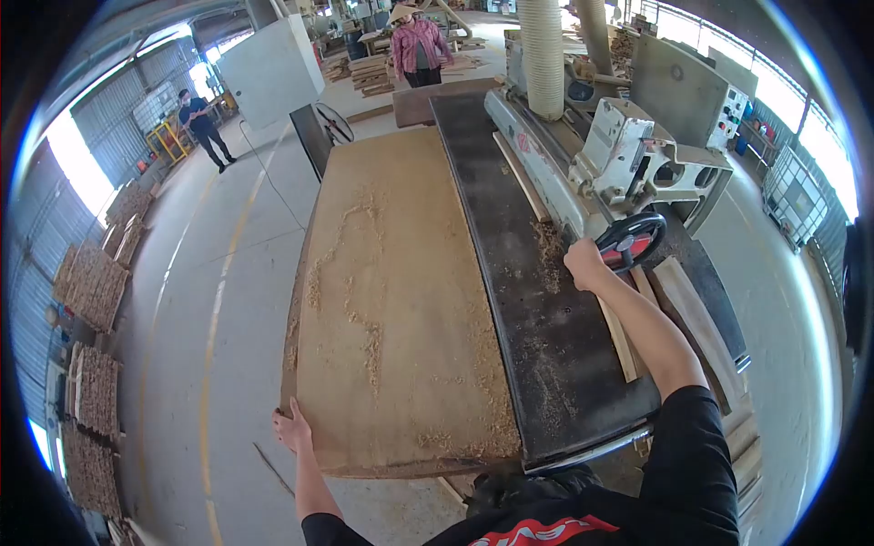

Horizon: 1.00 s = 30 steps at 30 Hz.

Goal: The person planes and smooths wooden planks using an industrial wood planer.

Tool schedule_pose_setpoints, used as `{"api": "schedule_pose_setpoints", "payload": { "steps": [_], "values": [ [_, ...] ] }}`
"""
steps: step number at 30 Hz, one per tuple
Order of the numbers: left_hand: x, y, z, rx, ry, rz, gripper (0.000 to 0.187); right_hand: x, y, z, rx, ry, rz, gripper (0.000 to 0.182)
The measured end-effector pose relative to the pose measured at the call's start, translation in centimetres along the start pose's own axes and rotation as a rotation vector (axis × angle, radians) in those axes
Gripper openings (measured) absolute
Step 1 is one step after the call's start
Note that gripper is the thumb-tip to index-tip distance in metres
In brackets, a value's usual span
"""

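Observation:
My right hand [585,264] is closed on the rim of a black handwheel [630,242] with a red centre, at the front of a pale machine [614,150]. At the near left corner of a wooden tabletop [401,273], my left hand [292,428] rests on the edge, its fingers partly apart. Wood shavings [371,341] lie scattered over the tabletop. A dark metal bed [555,364] runs alongside it, with sawdust on it. Wooden strips [622,341] lie on the bed, below and beside my right forearm.
Stacks of wood [91,287] stand along the left wall. One person [200,127] stands at the back left, another [419,45] in a pink top and conical hat beyond the table. A ribbed duct [542,59] rises from the machine. A grey cabinet [270,71] stands behind the table.

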State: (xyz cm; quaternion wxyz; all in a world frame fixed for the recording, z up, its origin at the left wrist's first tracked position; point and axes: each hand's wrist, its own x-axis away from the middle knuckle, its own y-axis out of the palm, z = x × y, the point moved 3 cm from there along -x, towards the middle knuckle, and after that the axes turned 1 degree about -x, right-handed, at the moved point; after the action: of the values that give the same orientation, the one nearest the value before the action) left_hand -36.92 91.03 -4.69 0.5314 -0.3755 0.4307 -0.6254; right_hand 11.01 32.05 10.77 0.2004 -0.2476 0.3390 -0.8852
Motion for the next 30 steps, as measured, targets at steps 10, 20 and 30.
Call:
{"api": "schedule_pose_setpoints", "payload": {
  "steps": [10,20,30],
  "values": [
    [1.2,-1.0,1.0,-0.079,-0.013,0.014,0.092,-5.6,9.9,-4.4,0.557,0.003,-0.190,0.023],
    [0.2,0.0,0.3,-0.099,-0.007,-0.012,0.100,-2.1,2.9,-2.3,0.355,0.124,-0.305,0.013],
    [-0.1,0.5,-0.3,-0.065,0.007,-0.019,0.099,4.6,-1.5,7.3,-0.453,0.264,0.448,0.043]
  ]
}}
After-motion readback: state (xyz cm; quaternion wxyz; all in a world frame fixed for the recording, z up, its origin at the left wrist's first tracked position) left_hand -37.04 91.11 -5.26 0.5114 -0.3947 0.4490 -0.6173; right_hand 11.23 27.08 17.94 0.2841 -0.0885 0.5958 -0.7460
